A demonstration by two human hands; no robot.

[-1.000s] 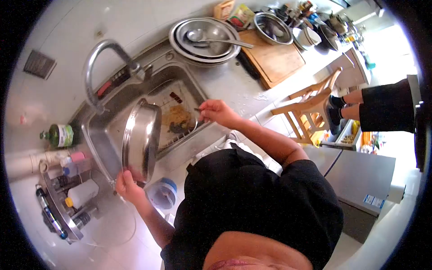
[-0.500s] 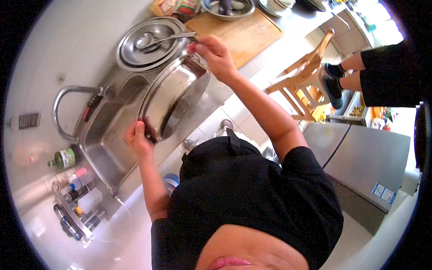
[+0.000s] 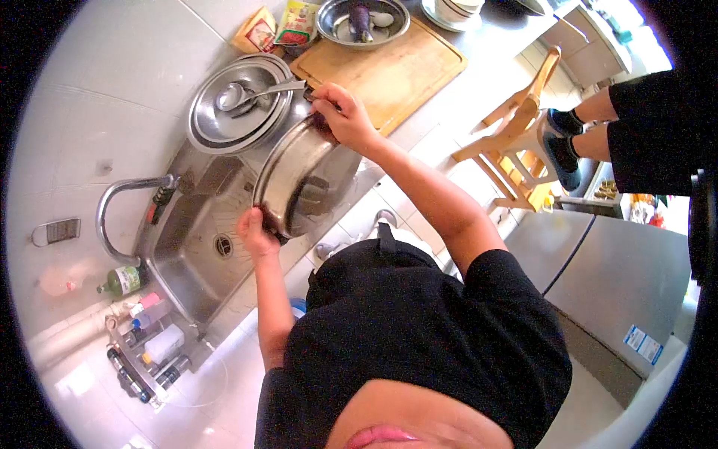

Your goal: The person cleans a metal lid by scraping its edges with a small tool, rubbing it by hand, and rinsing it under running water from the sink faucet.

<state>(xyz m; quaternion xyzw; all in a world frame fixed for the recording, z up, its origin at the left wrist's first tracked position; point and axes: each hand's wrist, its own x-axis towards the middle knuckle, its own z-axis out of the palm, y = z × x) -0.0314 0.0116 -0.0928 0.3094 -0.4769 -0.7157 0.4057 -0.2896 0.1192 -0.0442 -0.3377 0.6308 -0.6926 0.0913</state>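
Between my two hands a large steel pan (image 3: 288,168) is tilted over the counter side of the sink. My left hand (image 3: 258,233) grips its near lower edge, fingers closed. My right hand (image 3: 342,112) is closed round the handle at its upper side. Left of the pan lies the steel sink (image 3: 191,273), with its drain showing. Nested steel bowls (image 3: 203,127) with a ladle (image 3: 232,96) in them stand just beyond the pan. A wooden cutting board (image 3: 426,63) is to the right of my right hand.
A basin (image 3: 340,26) with an eggplant sits on the board's far edge, beside food packets (image 3: 298,26). The faucet (image 3: 105,209) arches at the left, near a green bottle (image 3: 123,280). Another person's legs (image 3: 591,150) are at the right, by a wooden chair (image 3: 516,131).
My right hand has gone from over the sink to the pan's handle. The pan has moved from above the sink toward the counter, and the drain now shows.
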